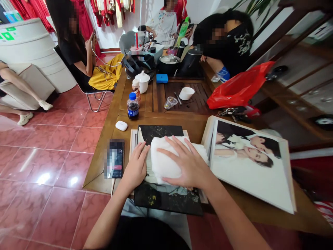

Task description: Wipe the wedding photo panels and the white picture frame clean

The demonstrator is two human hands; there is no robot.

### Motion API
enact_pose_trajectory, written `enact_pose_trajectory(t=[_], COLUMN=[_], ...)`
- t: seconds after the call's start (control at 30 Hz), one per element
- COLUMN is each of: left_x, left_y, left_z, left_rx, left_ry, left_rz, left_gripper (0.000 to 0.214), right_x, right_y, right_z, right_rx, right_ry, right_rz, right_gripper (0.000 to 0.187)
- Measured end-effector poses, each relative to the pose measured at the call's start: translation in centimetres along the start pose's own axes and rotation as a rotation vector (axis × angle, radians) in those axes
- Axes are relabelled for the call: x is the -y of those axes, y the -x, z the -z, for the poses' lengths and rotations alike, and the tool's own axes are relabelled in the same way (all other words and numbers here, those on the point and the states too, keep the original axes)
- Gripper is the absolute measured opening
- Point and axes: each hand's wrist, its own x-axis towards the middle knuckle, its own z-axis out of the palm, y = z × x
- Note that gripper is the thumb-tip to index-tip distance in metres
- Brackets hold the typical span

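A dark photo print (161, 133) lies flat at the near edge of the wooden table (122, 104). A white cloth (162, 156) is spread over its middle. My right hand (188, 163) lies flat on the cloth, fingers stretched out and apart. My left hand (136, 166) rests on the print's left edge, fingers extended and touching the cloth's side. A large framed wedding photo (249, 166) lies just right of my right hand, tilted toward me.
A phone (115, 159) and white earbud case (121, 125) lie left of the print. Farther back stand a bottle (133, 106), white teapot (143, 81), white cup (186, 93), black kettle (191, 59) and red plastic bag (239, 88). Several people sit around the far end.
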Motion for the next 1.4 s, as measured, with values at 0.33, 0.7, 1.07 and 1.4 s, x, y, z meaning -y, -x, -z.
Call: enact_pose_trajectory(t=[0.33,0.7,1.07,1.4], left_x=[-0.1,-0.3,-0.3,-1.4], left_y=[-0.2,-0.2,-0.3,-0.2], left_z=[0.1,0.1,-0.1,0.2], left_rx=[-0.020,-0.003,-0.023,-0.093], left_ry=[0.001,-0.015,-0.022,-0.141], left_rz=[0.004,0.025,0.037,0.091], left_gripper=[0.053,0.051,0.050,0.046], right_x=[-1.9,-5.1,-1.9,4.4], right_y=[-0.2,-0.7,5.5,7.6], right_z=[0.7,1.7,4.5,1.5], right_rx=[0.029,0.144,-0.544,-0.312], right_ry=[-0.197,-0.305,0.160,0.250], right_rz=[-0.102,-0.288,0.073,0.047], right_gripper=[0.062,0.082,0.076,0.090])
